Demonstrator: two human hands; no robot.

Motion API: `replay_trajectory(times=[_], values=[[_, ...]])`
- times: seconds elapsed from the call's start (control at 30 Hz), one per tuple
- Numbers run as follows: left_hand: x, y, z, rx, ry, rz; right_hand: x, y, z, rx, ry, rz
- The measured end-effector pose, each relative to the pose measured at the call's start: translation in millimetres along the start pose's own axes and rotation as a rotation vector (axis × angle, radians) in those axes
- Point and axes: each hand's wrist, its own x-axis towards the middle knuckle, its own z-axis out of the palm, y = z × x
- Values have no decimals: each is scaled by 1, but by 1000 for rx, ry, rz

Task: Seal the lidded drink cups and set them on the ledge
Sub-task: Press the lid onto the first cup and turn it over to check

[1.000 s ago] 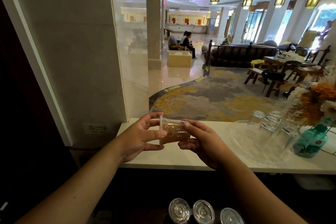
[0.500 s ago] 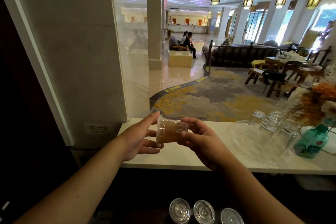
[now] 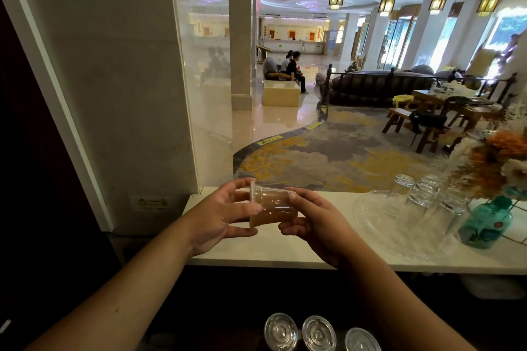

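A clear plastic drink cup (image 3: 272, 205) with brown liquid lies on its side in the air above the white ledge (image 3: 273, 248). Its lidded end points left. My left hand (image 3: 225, 214) cups the lid end, with the thumb across the rim. My right hand (image 3: 313, 216) grips the cup's base from the right. Three more lidded cups (image 3: 318, 333) stand in a row at the bottom edge, seen from above, below the ledge.
A clear tray (image 3: 379, 225) with upturned glasses (image 3: 422, 194) sits on the ledge's right part, beside a teal bottle (image 3: 484, 222) and flowers (image 3: 496, 157). A marble pillar (image 3: 114, 80) rises at the left. Beyond the ledge is an open lobby.
The cup stayed sideways between both hands and turned slightly. My left thumb moved across the lid rim; my right fingers shifted on the base.
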Motion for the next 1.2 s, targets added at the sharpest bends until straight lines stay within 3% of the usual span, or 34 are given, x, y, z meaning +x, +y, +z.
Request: replay_trajectory(times=[0.27,0.43,0.7,1.2], values=[[-2,2,2,1,6,-2,1,1,1,-4,2,-37],[5,6,4,68,131,-105,2,7,-3,17,-17,-57],[0,8,10,94,141,-212,6,13,-6,-25,-73,-105],[-3,2,7,29,31,66,3,7,-3,104,-19,-23]])
